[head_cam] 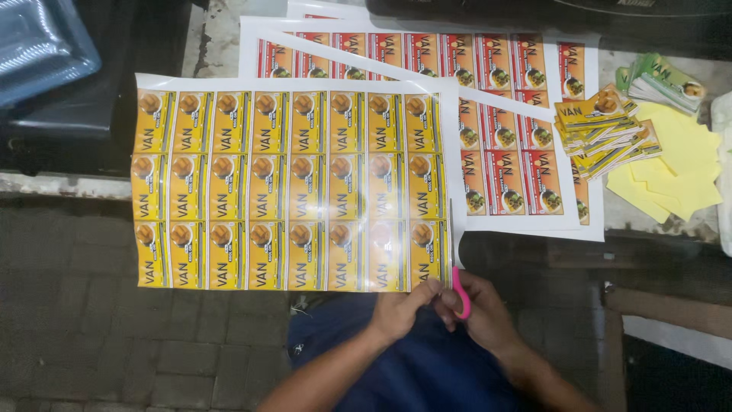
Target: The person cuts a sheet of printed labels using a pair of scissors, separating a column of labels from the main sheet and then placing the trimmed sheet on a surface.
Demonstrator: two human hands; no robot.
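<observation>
cutting along the right margin of the yellow label sheet (290, 189) with pink-handled scissors (460, 294), blades running up the white strip just right of the last label column. right hand (484, 313) has its grip clamped on the scissor handles; left hand (400, 309) has its grip pinched on the sheet's bottom right corner. sheet lies flat, its lower part overhanging the bench (656, 217) edge, overlapping the red label sheets (499, 114). cut yellow labels (602, 126) stacked well right. risk, as i judge it: unsupported overhang flexes, blade wanders into the printed column.
</observation>
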